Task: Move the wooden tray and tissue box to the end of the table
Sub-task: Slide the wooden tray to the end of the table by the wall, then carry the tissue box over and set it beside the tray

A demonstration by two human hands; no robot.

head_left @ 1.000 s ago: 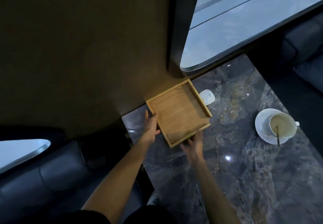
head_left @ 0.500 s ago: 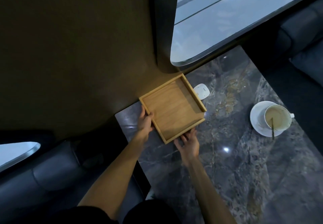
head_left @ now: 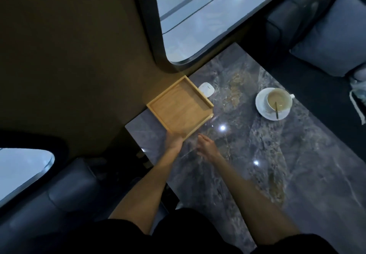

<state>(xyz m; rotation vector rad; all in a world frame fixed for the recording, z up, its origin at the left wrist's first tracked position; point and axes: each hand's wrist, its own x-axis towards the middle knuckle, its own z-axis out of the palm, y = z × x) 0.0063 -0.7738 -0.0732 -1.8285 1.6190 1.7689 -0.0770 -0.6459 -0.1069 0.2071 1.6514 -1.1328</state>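
A square wooden tray (head_left: 179, 107), empty, lies on the dark marble table (head_left: 257, 154) at its far left corner, against the wall. My left hand (head_left: 173, 141) rests at the tray's near corner, fingers touching its rim. My right hand (head_left: 206, 147) hovers just right of that corner, off the tray, fingers loosely apart and blurred. No tissue box is in view.
A small white device (head_left: 207, 89) lies just behind the tray's right side. A white cup with a spoon on a saucer (head_left: 275, 103) stands at the table's far right. Dark seats flank the table, with a blue cushion (head_left: 332, 42) at the right.
My right hand has come off the tray's near edge and pulled back. My left hand slid from the tray's left side to its near corner. The tray stays in the corner.
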